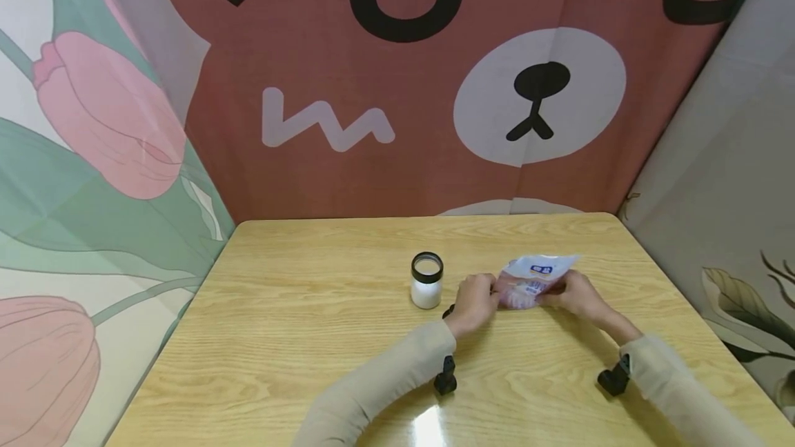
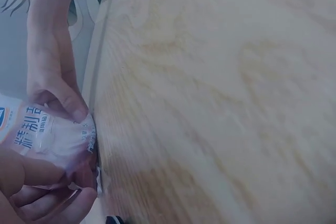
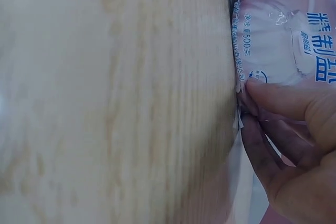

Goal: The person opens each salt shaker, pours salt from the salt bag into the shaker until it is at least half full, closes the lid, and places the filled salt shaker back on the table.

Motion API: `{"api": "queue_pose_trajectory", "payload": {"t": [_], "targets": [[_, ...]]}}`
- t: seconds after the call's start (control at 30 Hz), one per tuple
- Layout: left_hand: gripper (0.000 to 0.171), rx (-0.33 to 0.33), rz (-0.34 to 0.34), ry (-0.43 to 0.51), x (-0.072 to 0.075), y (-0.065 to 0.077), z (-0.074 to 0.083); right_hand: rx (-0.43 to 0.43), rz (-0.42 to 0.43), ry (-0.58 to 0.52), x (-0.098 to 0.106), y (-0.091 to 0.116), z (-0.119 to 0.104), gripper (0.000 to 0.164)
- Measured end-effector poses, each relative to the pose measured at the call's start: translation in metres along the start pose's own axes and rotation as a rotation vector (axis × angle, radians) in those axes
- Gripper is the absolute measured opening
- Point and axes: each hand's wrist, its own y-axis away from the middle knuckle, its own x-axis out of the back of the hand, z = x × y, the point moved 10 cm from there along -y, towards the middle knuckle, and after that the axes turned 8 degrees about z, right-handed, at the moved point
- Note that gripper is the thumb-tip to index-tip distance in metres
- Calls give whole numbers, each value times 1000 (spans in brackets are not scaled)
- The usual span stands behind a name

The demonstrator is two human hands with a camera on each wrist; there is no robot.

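Note:
A pink and white plastic bag of salt (image 1: 528, 283) stands on the table with its lower edge at the wood, leaning a little to the right. My left hand (image 1: 476, 302) pinches its lower left corner between thumb and fingers. At the opposite lower corner my right hand (image 1: 579, 295) grips it; in the right wrist view the thumb lies on the printed face and the fingers curl behind. Blue lettering covers the bag (image 3: 283, 35) there. Left of my left hand stands a small white jar (image 1: 426, 290) with a black rim.
The wooden table (image 1: 298, 336) reaches back to a hanging cloth (image 1: 410, 178) with a bear print. Flowered cloths hang at the left and right sides. Black wrist mounts (image 1: 445, 376) sit under my sleeves, close above the table.

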Motion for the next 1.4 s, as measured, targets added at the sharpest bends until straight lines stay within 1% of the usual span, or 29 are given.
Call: {"api": "queue_pose_trajectory", "payload": {"t": [0.1, 0.23, 0.37, 0.47, 0.57, 0.73, 0.83, 1.0, 1.07, 1.13, 1.27, 1.33, 1.4], "targets": [[13, -2, -3, 14, 1, -1, -1, 25, -17, -45, 0, 0, -3, 37], [13, -5, -13, 25, 1, 0, -1, 51, -66, -105, 1, 1, -6, 30], [8, 9, -17, 36, 2, 1, -3, 33, -109, -141, 3, 2, -4, 30], [2, 31, -2, 50, 5, 1, -5, 13, -123, -153, 4, 0, -3, 33], [10, 62, 17, 71, 8, 0, -7, 7, -117, -163, 4, -1, -2, 36], [21, 124, 25, 123, 12, 1, -11, 61, -108, -198, 4, -1, -6, 35], [24, 138, 28, 142, 13, 2, -13, 75, -110, -201, 2, 0, -8, 34], [16, 86, 33, 127, 13, 2, -11, 42, -116, -139, -1, 1, -4, 31], [11, 66, 28, 124, 12, 2, -10, 50, -108, -122, -2, 1, -4, 31], [9, 58, 15, 123, 10, 1, -10, 91, -82, -127, -1, 1, -7, 32], [10, 14, -27, 114, 6, 1, -5, 236, -37, -223, 3, 4, -19, 40], [12, -13, -48, 106, 4, 1, -3, 306, -26, -289, 4, 6, -25, 49], [12, -37, -59, 95, 1, 1, -1, 336, -30, -367, 5, 9, -27, 60]]}}
